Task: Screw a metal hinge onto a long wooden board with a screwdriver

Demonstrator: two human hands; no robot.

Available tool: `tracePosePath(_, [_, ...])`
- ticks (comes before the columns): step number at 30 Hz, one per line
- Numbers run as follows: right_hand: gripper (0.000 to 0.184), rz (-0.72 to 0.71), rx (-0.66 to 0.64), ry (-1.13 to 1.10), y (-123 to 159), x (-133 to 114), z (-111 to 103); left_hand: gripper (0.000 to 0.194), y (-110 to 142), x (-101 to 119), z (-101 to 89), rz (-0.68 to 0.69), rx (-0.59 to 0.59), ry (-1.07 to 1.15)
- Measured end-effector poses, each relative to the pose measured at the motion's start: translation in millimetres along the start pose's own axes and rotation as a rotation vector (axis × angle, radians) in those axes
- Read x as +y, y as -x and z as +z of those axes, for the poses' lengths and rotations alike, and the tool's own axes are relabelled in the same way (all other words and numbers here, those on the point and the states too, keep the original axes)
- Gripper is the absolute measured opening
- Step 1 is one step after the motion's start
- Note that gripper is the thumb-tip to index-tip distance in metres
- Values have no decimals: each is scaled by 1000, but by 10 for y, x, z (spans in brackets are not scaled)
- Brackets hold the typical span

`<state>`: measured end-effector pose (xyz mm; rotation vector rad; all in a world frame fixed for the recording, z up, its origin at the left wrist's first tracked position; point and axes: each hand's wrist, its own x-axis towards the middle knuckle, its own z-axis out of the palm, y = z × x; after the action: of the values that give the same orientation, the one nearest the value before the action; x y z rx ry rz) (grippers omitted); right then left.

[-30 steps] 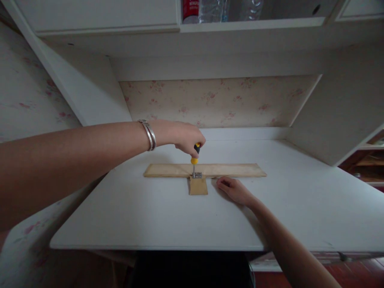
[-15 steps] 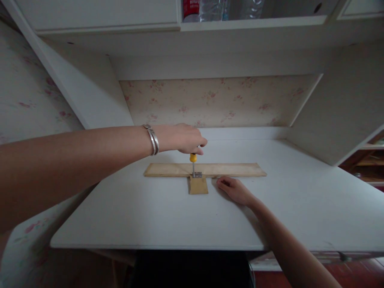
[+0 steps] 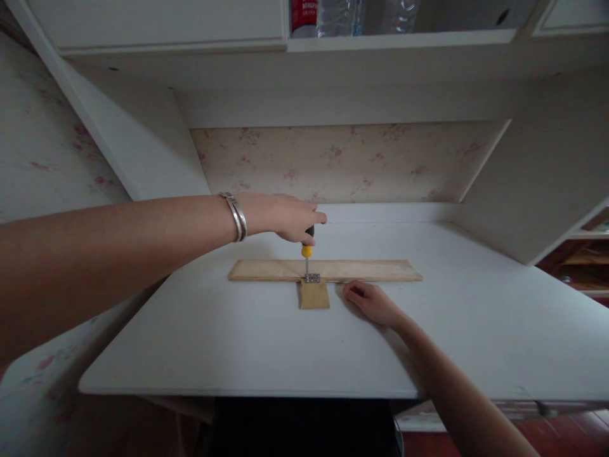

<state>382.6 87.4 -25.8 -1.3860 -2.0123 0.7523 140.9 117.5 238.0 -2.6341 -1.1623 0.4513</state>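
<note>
My left hand [image 3: 297, 219], with silver bangles at the wrist, is around the black and yellow handle of a screwdriver [image 3: 307, 250], its fingers somewhat loosened. The screwdriver stands upright, its tip at a small metal hinge [image 3: 313, 278]. That hinge lies across the joint between a long pale wooden board [image 3: 366, 269] and a short wooden piece [image 3: 314, 296] in front of it. My right hand [image 3: 373, 303] rests on the table just right of the short piece, near the board's front edge. Its fingers are curled closed, and anything inside them is hidden.
A white desk [image 3: 228, 349] carries the wood, with a raised ledge [image 3: 390, 211] at its back. Overhead, a shelf [image 3: 404, 39] holds clear plastic bottles [image 3: 335, 18] and a red-labelled one [image 3: 303, 16]. Side panels close in the desk at left and right.
My left hand has shifted slightly left and its fingers have loosened and turned on the handle, showing more of the black part. The right hand and the wood stay put.
</note>
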Motion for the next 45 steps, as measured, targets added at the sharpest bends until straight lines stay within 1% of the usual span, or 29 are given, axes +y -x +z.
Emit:
tracePosePath(1, [30, 2, 2, -1, 2, -3, -1, 60, 6, 4, 5, 44, -5, 16])
tracePosePath(3, [30, 7, 8, -2, 5, -8, -1, 50, 20, 18, 5, 106, -41, 37])
tracePosePath(4, [30, 11, 10, -1, 5, -10, -1, 43, 24, 28, -1, 95, -54, 40])
tracePosePath(5, [30, 14, 10, 1, 5, -10, 1, 38, 26, 37, -8, 55, -54, 37])
tracePosePath(7, [29, 16, 12, 2, 0, -5, 4, 44, 22, 51, -19, -48, -20, 24])
tracePosePath(8, [29, 16, 10, 2, -4, -1, 6, 48, 21, 54, -22, -71, 3, 19])
tracePosePath(9, [29, 13, 8, 0, -7, 3, 8, 51, 21, 55, -23, -59, 19, 17])
tracePosePath(10, [29, 7, 5, -4, -11, 6, 9, 53, 25, 55, -22, -16, 23, 18])
tracePosePath(12, [29, 1, 1, -8, -16, 8, 10, 57, 41, 53, -19, 86, -7, 23])
tracePosePath(14, [29, 2, -4, -6, -16, 1, 9, 54, 63, 53, -17, 139, -54, 25])
tracePosePath(16, [29, -1, -2, 1, -12, -9, 7, 45, 78, 55, -17, 136, -68, 16])
tracePosePath(18, [29, -9, 6, 1, -7, -14, 8, 40, 81, 53, -19, 143, -59, 19])
tracePosePath(23, [29, -9, 17, -4, 2, -14, 10, 48, 56, 18, -26, 193, -143, 87])
tracePosePath(27, [29, -14, 9, 8, 5, -21, 2, 44, 35, -25, -34, 204, -111, 91])
tracePosePath(31, [29, -6, 7, 8, 7, -26, 1, 39, 26, -21, -63, 164, -112, 55])
tracePosePath(34, [29, -9, -4, 8, 8, -33, 0, 36, 17, 9, -52, 71, -111, 1])
tracePosePath(36, [29, -6, -3, 13, 6, -40, -3, 41, 15, 25, -16, 0, -68, -16])
tracePosePath(38, [29, -3, 3, 11, 5, -49, -8, 44, 26, 31, 24, -16, 2, -5])
tracePosePath(40, [29, -11, 8, 6, 6, -56, -13, 43, 51, 31, 47, 39, 29, 26])
tracePosePath(43, [29, -11, 8, 13, 9, -55, -15, 44, 94, 30, 25, 131, -39, 54])
tracePosePath(45, [29, -13, 8, 16, 7, -45, -12, 41, 104, 35, -9, 148, -47, 41])
